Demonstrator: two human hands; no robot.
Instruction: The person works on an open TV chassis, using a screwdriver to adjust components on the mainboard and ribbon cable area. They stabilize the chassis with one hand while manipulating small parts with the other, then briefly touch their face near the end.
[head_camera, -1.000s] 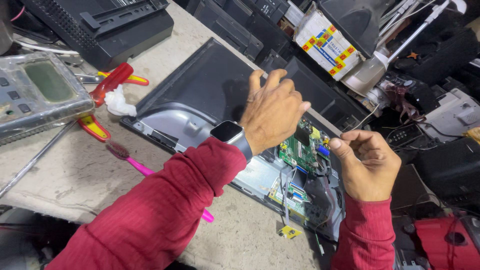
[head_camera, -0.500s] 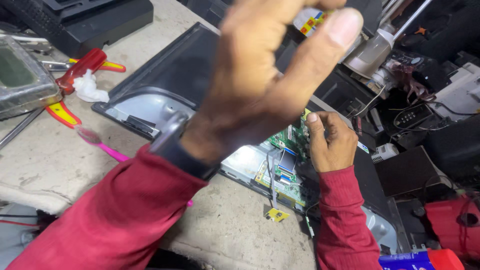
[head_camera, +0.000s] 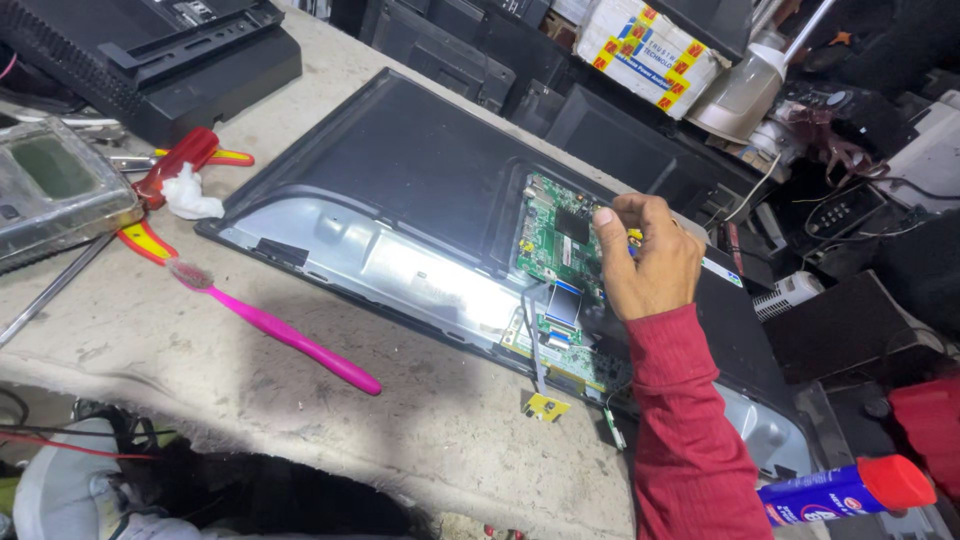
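A flat-screen television (head_camera: 400, 170) lies face down on the concrete bench, its black rear cover partly off and the grey metal chassis (head_camera: 330, 240) bared. A green circuit board (head_camera: 548, 235) sits in the opening, with a flat ribbon cable (head_camera: 562, 302) below it. My right hand (head_camera: 648, 262), in a red sleeve, rests at the board's right edge. Its fingers are curled shut and the thumb tip touches the board. Whether they pinch anything is hidden. My left hand is out of view.
A pink toothbrush (head_camera: 285, 335) lies on the bench in front of the television. Red-and-yellow pliers (head_camera: 180, 162), a white tissue wad (head_camera: 190, 200) and a clear-cased meter (head_camera: 55, 190) lie at the left. A blue spray can with a red cap (head_camera: 845, 490) is at lower right. Black casings and a white box (head_camera: 650, 40) crowd the back.
My left hand rose close to the camera and has now left the view. The right hand stays at the circuit board; the view has shifted.
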